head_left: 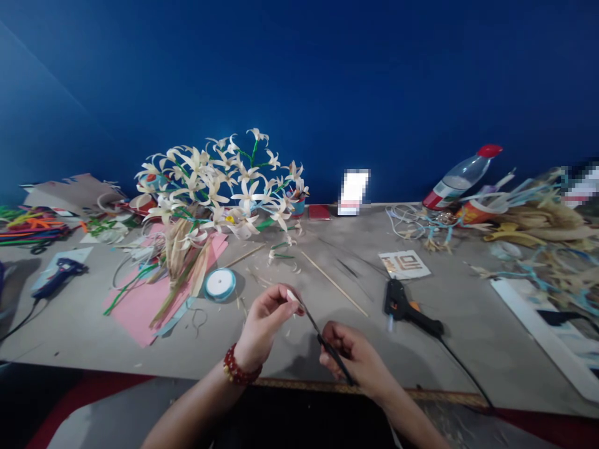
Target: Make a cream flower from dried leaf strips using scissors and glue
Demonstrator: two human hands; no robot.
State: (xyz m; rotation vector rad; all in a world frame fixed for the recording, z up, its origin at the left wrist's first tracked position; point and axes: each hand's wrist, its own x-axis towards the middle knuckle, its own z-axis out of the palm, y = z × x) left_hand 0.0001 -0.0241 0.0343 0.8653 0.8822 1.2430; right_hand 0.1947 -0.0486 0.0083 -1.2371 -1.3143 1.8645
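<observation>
Tool (pixel 333 352), dark and slim, lies aslant in your right grip (pixel 353 352), fingers closed round its shank; whether scissors or tweezers, cannot tell. Its thin end points up and left, reaching close beside your left grip (pixel 264 327); contact there cannot be made out. Left grip: thumb and fingertips pressed together, pinching a small white piece (pixel 291 295) that pokes out above them. Both hands are above the near part of the worktop (pixel 290 358). Red bead bracelet (pixel 241 366) on your left wrist.

To your right, well apart from the tool: black glue gun (pixel 423 319), on its side, cord running toward you. Farther right, a white board (pixel 528 324) with a black strap over it.

Next row out: pink paper (pixel 126 305) on your left, and near its right edge a white-faced spool (pixel 219 284) with a blue rim. Blue glue gun (pixel 58 277), far left. Thin stick (pixel 334 284) lies aslant beyond your hands; white card (pixel 405 265) with a brown pattern just beyond the black gun.

Farther back: husks (pixel 175 249) over the paper, white flowers (pixel 248 193) on green stems, tilted red-capped bottle (pixel 461 178). Behind all, blue wall (pixel 355 81).
</observation>
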